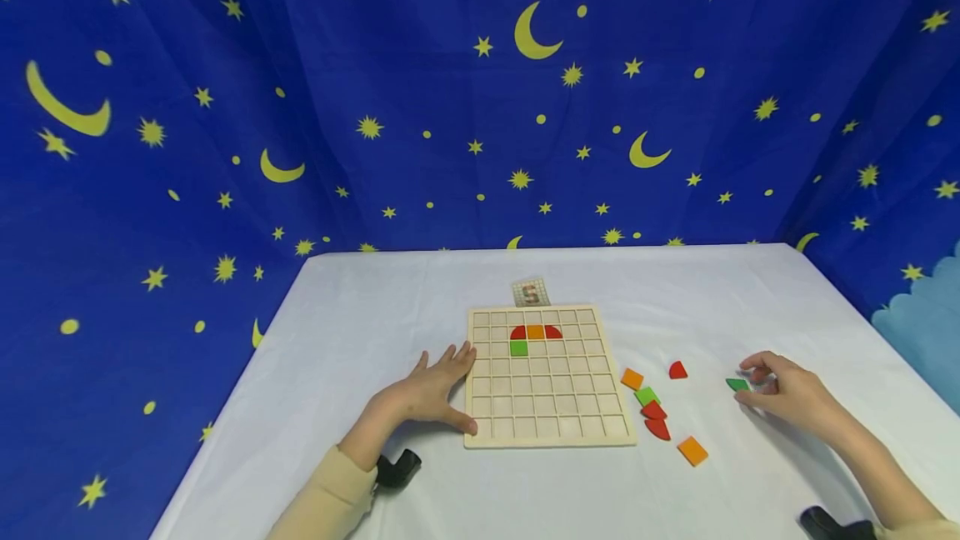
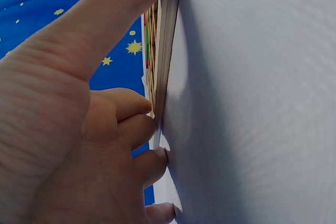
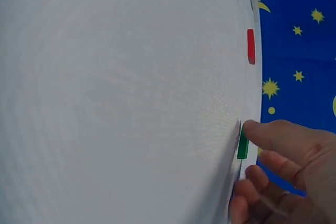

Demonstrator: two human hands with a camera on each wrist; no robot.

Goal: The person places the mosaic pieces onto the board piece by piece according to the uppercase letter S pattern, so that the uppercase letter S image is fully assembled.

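Observation:
My left hand point(image 1: 433, 390) lies spread at the left side of a wooden grid board point(image 1: 551, 447), thumb on its near left corner and fingertips along the edge. On the board two red quarter-round pieces point(image 1: 552, 332) flank an orange square point(image 1: 535, 332), with a green square point(image 1: 519, 348) below the left one. At the right, my right hand point(image 1: 787, 394) is bent around a dark green piece point(image 1: 737, 385) that lies on the table. In the right wrist view the thumb tip is at one end of this green piece point(image 3: 242, 142), with the other fingers apart from it.
Between board and right hand lie loose pieces: a red quarter-round point(image 1: 678, 370), orange squares point(image 1: 693, 451), a light green piece point(image 1: 647, 396) and overlapping red ones point(image 1: 657, 429). A patterned card point(image 1: 531, 292) sits behind the board. Blue starry cloth point(image 1: 420, 90) hangs behind the white table point(image 1: 375, 298).

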